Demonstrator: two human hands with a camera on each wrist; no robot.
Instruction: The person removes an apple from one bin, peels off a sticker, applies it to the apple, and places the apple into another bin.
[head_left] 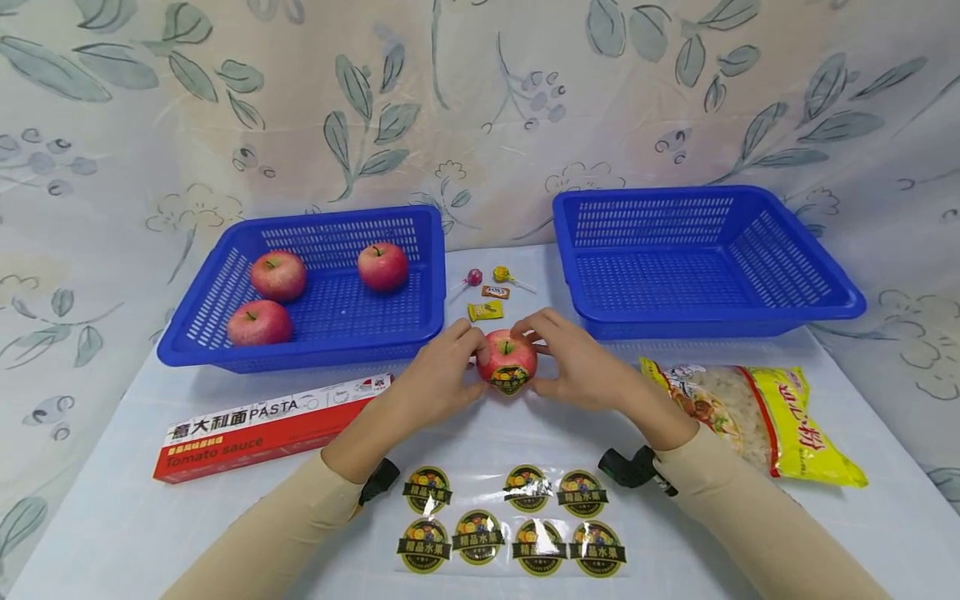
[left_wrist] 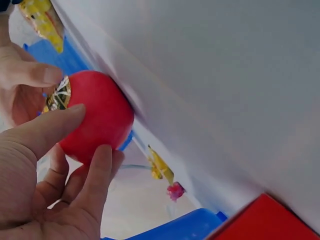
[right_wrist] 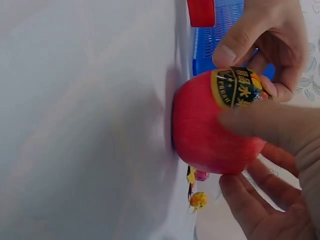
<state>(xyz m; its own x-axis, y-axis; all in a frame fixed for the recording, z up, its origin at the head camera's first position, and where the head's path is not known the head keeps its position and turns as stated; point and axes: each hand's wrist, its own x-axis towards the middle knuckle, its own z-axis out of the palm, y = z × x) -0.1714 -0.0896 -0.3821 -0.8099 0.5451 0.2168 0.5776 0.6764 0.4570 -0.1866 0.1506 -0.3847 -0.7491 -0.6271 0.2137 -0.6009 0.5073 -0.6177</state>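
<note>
A red apple [head_left: 505,354] stands upright on the table, stem up, between my two hands. On its near side is a round black-and-gold sticker [head_left: 510,379] with Chinese characters. My left hand [head_left: 444,371] holds the apple from the left; in the left wrist view its thumb lies near the sticker and its fingers curve round the far side. From the right, my right hand [head_left: 581,360] holds it with thumb and fingers, as the right wrist view shows. Nearest me lies a clear sheet [head_left: 491,483] bearing several more such stickers.
A blue basket [head_left: 442,275] at back left holds three apples [head_left: 382,267]. Another blue basket [head_left: 720,321] stands at back right. Lollipops [head_left: 501,273] and small wrapped candies [head_left: 486,311] lie between them. A pasta box [head_left: 262,429] is left, a yellow food bag [head_left: 757,417] right.
</note>
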